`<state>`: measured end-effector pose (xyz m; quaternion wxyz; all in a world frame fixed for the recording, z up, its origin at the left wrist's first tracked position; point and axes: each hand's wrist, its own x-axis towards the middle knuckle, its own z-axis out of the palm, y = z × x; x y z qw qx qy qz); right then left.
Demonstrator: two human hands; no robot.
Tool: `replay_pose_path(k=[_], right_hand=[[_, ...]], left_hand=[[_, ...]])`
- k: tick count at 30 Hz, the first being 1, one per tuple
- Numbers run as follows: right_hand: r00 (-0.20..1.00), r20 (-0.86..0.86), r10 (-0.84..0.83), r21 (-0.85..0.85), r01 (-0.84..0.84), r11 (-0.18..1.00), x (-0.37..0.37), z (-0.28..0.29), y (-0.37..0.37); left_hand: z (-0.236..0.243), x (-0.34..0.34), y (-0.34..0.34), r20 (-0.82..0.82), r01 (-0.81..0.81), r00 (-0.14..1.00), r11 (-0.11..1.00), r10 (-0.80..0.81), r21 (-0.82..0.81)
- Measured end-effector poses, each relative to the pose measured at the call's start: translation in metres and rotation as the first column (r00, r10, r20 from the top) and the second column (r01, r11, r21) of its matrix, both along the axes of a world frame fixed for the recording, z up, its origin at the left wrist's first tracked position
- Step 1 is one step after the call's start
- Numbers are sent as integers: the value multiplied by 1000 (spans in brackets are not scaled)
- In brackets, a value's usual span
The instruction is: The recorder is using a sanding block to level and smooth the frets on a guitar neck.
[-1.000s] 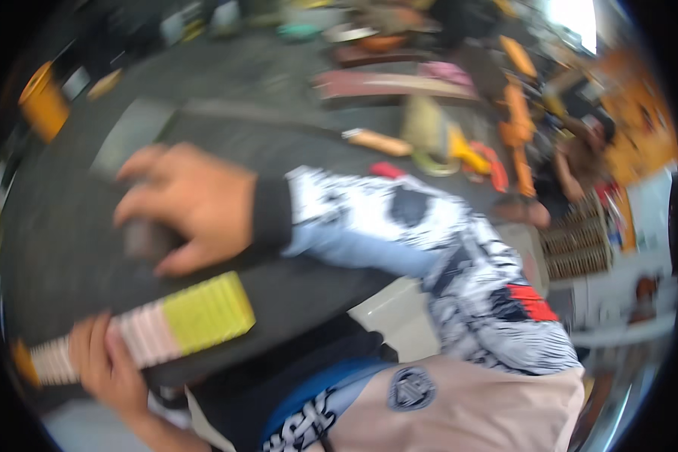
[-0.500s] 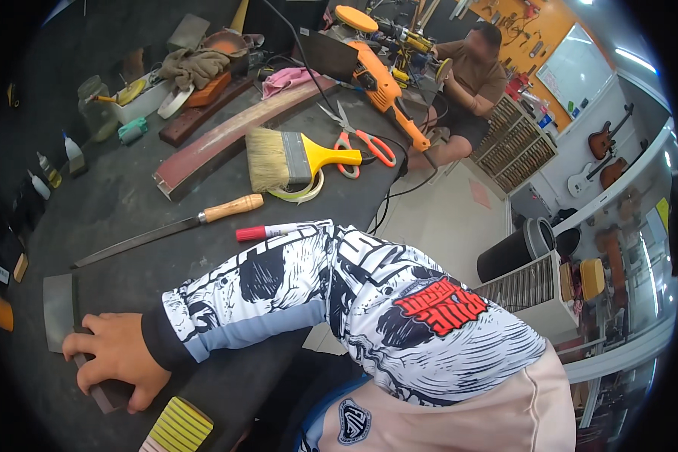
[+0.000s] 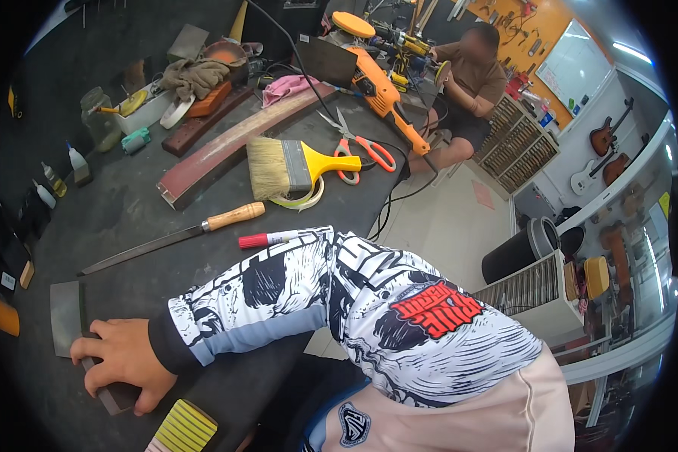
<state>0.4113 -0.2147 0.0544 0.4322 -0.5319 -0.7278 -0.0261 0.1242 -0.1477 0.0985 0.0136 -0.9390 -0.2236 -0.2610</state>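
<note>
My right hand reaches across from the right in a patterned white sleeve. Its fingers and thumb are closed over a dark brown block on the black bench. The hand covers much of the block, so its full shape is hidden. By the fingertips lies a flat grey plate. A yellow-and-black striped pad is close to the thumb. Farther up are a wooden-handled file and a marker with a red cap, partly behind the sleeve. My left hand is out of view.
A wide yellow-handled brush rests over a tape roll, beside orange-handled scissors. Behind them are a long reddish wood piece and an orange power polisher with its cord. Another person sits beyond the bench.
The view has shifted slightly, so the bench things appear a little farther right. My right hand keeps its hold on the block, with no clear movement against the bench.
</note>
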Motion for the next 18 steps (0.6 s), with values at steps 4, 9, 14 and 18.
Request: replay_pose_path(k=[4, 9, 14, 18], right_hand=[[1000, -10, 4, 5, -4, 1000, -1, 0, 1], [1000, -8, 1, 3, -1, 1000, 0, -1, 1], [1000, -11, 4, 16, -3, 1000, -4, 0, 2], [1000, -8, -5, 17, 5, 1000, -2, -1, 2]], left_hand=[[2, 3, -2, 3, 10, 1000, 1000, -10, 16], [2, 5, -2, 8, 26, 1000, 999, -26, 39], [3, 0, -1, 25, 21, 999, 1000, -21, -23], [1, 0, 0, 4, -1, 1000, 1000, 1, -12]])
